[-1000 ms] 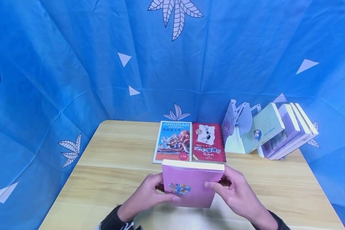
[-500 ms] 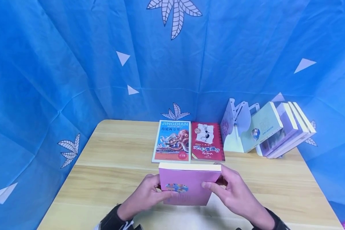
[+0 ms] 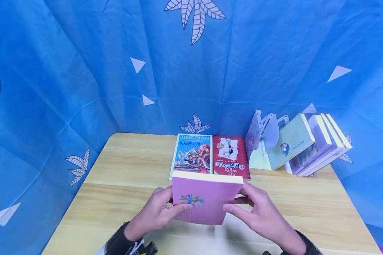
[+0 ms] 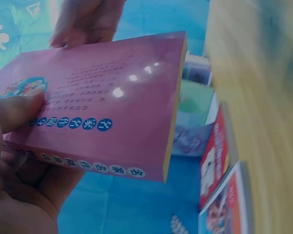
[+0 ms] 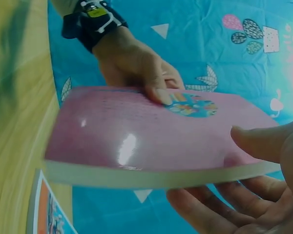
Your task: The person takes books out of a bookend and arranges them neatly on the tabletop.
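A pink paperback book (image 3: 207,198) is held up over the front of the table, its back cover facing me and its pale page edge on top. My left hand (image 3: 156,209) grips the book's left side, thumb on the cover by the colourful oval picture, fingers behind. On the other side my right hand (image 3: 258,212) has its fingers curled behind the book's edge. In the right wrist view the right thumb (image 5: 259,141) hovers close over the cover; whether it touches is unclear. White lettering in blue dots runs along the cover and spine in the left wrist view.
Behind the held book, a blue octopus-cover book (image 3: 193,154) and a red diary book (image 3: 231,156) lie side by side on the wooden table (image 3: 131,166). A white bookend rack (image 3: 261,157) at right holds several leaning books (image 3: 293,141). A blue curtain (image 3: 191,78) hangs behind.
Both hands keep hold of the pink book. It has shifted slightly left, dipping and then rising, and now covers the lower edge of the octopus book. The left hand moved left with it.
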`<act>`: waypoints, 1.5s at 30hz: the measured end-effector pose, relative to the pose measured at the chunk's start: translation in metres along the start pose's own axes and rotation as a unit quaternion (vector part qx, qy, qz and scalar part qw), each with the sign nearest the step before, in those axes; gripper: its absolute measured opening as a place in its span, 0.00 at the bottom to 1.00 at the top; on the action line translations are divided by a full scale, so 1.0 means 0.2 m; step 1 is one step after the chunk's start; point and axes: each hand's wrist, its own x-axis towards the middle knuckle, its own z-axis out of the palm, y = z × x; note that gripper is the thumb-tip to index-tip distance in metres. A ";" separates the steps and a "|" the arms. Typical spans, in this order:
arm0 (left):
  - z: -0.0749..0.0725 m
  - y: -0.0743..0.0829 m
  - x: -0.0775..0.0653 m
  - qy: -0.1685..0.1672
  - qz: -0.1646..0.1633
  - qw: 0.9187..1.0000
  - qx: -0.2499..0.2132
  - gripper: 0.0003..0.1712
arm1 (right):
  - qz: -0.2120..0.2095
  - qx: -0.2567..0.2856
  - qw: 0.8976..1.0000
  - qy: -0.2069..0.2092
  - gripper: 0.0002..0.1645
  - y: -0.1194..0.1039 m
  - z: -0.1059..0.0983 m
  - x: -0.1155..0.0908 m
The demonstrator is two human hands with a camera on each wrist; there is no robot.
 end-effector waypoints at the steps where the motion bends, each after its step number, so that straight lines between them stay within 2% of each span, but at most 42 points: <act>1: -0.01 0.01 0.01 0.001 -0.003 1.000 0.003 0.22 | -0.007 0.000 1.000 -0.001 0.27 0.00 0.00 0.00; 7: -0.08 0.02 0.02 0.007 -0.037 0.999 -0.009 0.23 | -0.025 -0.022 0.999 0.000 0.25 0.04 -0.02 0.00; 12: -0.14 0.00 0.04 0.042 -0.074 0.996 -0.019 0.25 | -0.033 -0.043 0.998 0.019 0.24 0.07 -0.03 -0.02; 19: -0.23 -0.03 0.03 0.098 -0.058 0.993 0.037 0.31 | -0.025 -0.070 0.997 0.034 0.21 0.08 -0.06 -0.03; 25: -0.30 -0.07 0.04 0.150 -0.115 0.981 0.039 0.32 | -0.004 -0.095 0.995 0.042 0.20 0.08 -0.08 -0.02; 30: -0.36 -0.12 0.05 0.185 -0.144 0.972 0.033 0.35 | 0.023 -0.095 0.994 0.043 0.19 0.09 -0.09 -0.03; 35: -0.42 -0.18 0.06 0.206 -0.167 0.964 0.029 0.38 | 0.047 -0.086 0.994 0.044 0.19 0.10 -0.09 -0.04; 42: -0.56 -0.30 0.09 0.224 -0.219 0.949 0.007 0.38 | 0.028 -0.084 0.994 0.061 0.19 0.13 -0.09 -0.07; 45: -0.62 -0.37 0.09 0.218 -0.246 0.944 0.013 0.39 | 0.027 -0.085 0.994 0.064 0.19 0.14 -0.09 -0.07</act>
